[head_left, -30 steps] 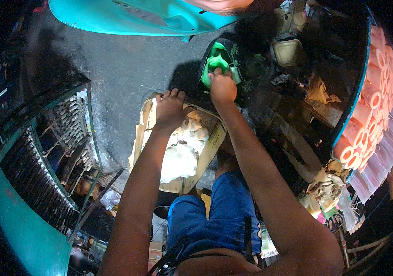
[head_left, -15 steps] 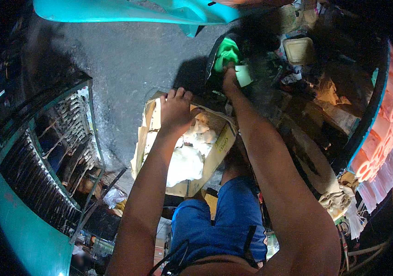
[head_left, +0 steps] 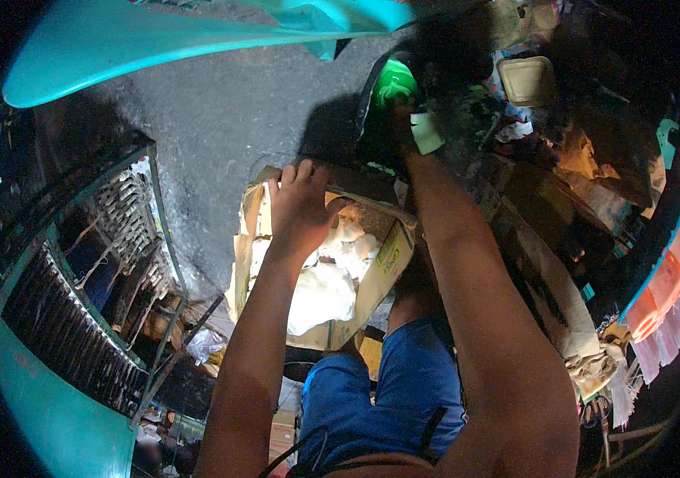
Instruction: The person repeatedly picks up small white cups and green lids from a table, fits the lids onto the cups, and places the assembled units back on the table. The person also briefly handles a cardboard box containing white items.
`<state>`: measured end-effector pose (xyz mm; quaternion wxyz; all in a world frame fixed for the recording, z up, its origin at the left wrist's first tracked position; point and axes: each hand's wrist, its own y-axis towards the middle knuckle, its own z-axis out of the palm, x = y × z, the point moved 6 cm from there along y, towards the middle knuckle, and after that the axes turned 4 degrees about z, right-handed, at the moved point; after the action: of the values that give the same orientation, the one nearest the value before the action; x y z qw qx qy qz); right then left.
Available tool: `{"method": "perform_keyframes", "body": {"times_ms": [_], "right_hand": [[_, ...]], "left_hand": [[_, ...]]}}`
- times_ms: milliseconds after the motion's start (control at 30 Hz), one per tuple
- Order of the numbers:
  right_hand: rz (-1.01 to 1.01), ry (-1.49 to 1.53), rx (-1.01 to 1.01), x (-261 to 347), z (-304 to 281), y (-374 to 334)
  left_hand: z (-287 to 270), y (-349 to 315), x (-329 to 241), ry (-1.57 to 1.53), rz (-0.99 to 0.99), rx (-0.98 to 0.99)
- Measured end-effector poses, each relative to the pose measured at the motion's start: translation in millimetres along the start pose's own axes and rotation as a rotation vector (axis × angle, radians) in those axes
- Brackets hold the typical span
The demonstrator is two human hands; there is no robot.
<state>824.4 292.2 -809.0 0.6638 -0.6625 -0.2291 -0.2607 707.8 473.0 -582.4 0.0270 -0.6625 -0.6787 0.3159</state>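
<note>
Beneath the fingers of the left hand (head_left: 298, 211) is the far edge of an open, tan cardboard box (head_left: 386, 267); they are slightly spread and draped over that edge. Nearer the person than these fingers, the box holds a glossy white bundle (head_left: 322, 299) and pale, lumpy pieces (head_left: 360, 251). The right hand (head_left: 404, 131) reaches beyond the box, at a dark container with a bright green, crumpled lining (head_left: 395, 80); its fingers are lost in shadow, so I cannot tell how far open they are or what they hold. Just right of them is a pale, flat rectangular piece (head_left: 427, 134); further right, a cream square tray (head_left: 527, 81). Well left of the left fingers stands a green-framed rack (head_left: 154, 195).
</note>
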Motion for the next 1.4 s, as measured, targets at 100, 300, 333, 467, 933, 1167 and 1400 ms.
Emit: {"method": "perform_keyframes", "body": {"times_ms": [100,300,333,467,933,1167,1400], "right_hand": [[0.0,-0.003,-0.002,0.1,-5.4,3.4],[-0.001,-0.01,-0.009,-3.2,-12.1,8.7],[-0.005,-0.019,-0.012,-3.9,-14.7,9.2],[-0.019,-0.058,-0.02,-7.3,-20.0,6.1],[-0.366,-0.768,-0.045,-4.5,-22.5,-79.5],[-0.77,-1.317,-0.143,44.6,-7.0,-149.4],[-0.771,-1.279,-0.16,82.2,-13.2,-208.8]], "left_hand": [[0.7,0.8,0.9,-0.004,0.001,-0.012],[0.8,0.2,2.3,-0.037,-0.004,-0.05],[1.1,0.8,1.5,-0.049,0.001,-0.054],[-1.6,1.1,-0.3,-0.036,0.009,-0.065],[-2.0,-3.1,-0.4,0.085,0.049,0.057],[-18.6,-40.0,-12.2,0.124,0.088,-0.107],[-76.2,-123.7,-55.2,-0.277,0.104,-0.256]]}}
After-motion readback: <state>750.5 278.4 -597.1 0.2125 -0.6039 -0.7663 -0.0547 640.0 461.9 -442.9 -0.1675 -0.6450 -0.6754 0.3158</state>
